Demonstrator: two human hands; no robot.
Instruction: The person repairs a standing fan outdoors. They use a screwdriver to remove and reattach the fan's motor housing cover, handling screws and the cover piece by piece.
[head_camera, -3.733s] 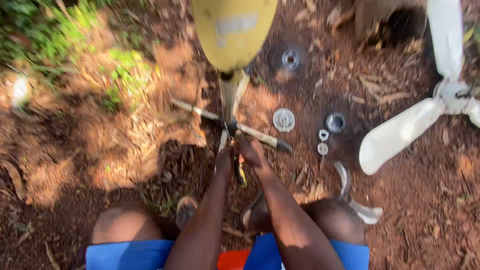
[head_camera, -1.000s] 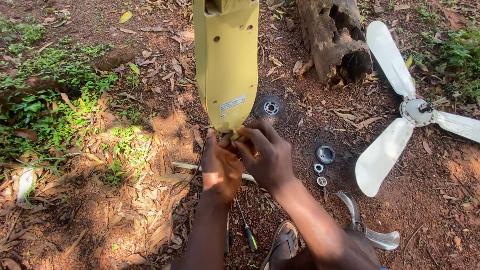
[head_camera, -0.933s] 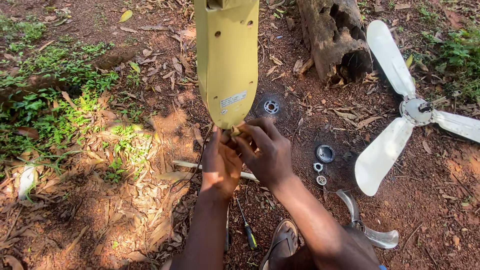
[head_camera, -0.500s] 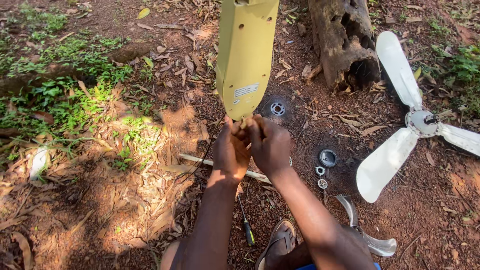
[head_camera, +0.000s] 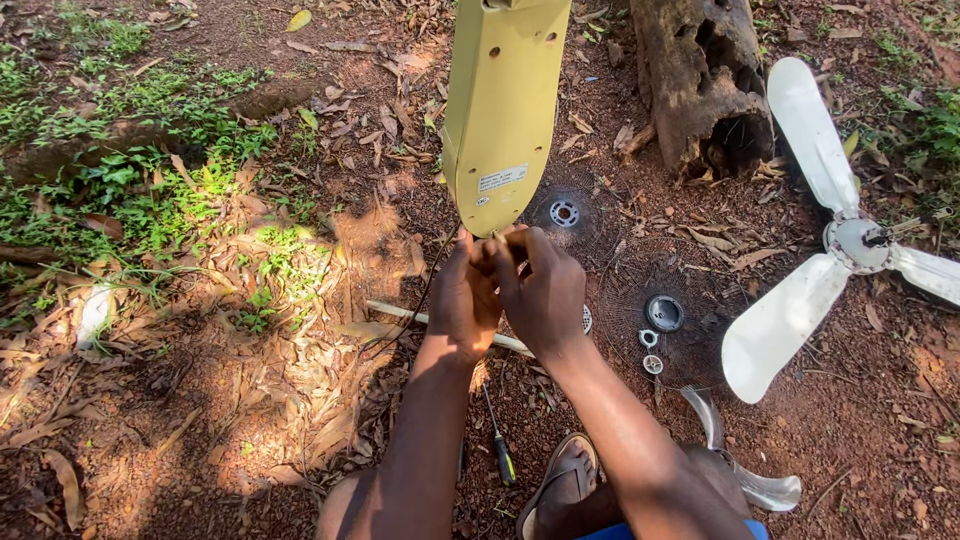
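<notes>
Yellow fan housing (head_camera: 503, 105): long, flat-sided plastic shell, rounded at the lower end, held upright above the ground and tilted slightly. Two small holes near the top, a pale label and a small round mark near the bottom. Lower tip touching the fingers of left hand (head_camera: 466, 300) and right hand (head_camera: 543, 290), both closed together just beneath it.

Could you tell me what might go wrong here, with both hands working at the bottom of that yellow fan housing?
The small washers lie loose on bare dirt among leaves and could get lost. The screwdriver lies close by the sandalled foot, so it may be stepped on. The left hand and right hand crowd the fan housing bottom edge, so fingers may get pinched.
</notes>
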